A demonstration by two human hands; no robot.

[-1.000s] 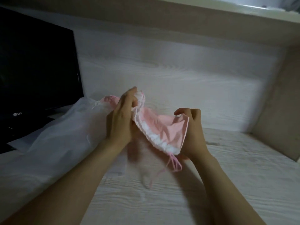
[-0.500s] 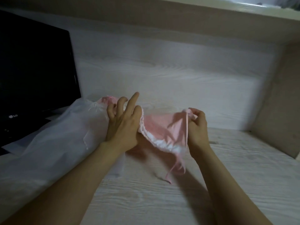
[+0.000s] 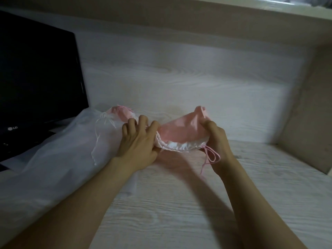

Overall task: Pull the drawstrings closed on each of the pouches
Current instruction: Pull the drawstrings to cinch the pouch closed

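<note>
Left hand point(image 3: 138, 141) has curled onto pink pouch point(image 3: 179, 133); right hand point(image 3: 215, 139) pinches it.

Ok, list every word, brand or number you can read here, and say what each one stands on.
"LG": on the lower frame of the black monitor, at the left edge of the view.
No other text can be read: no print shows on the pink pouch, the white bag or the desk.
</note>
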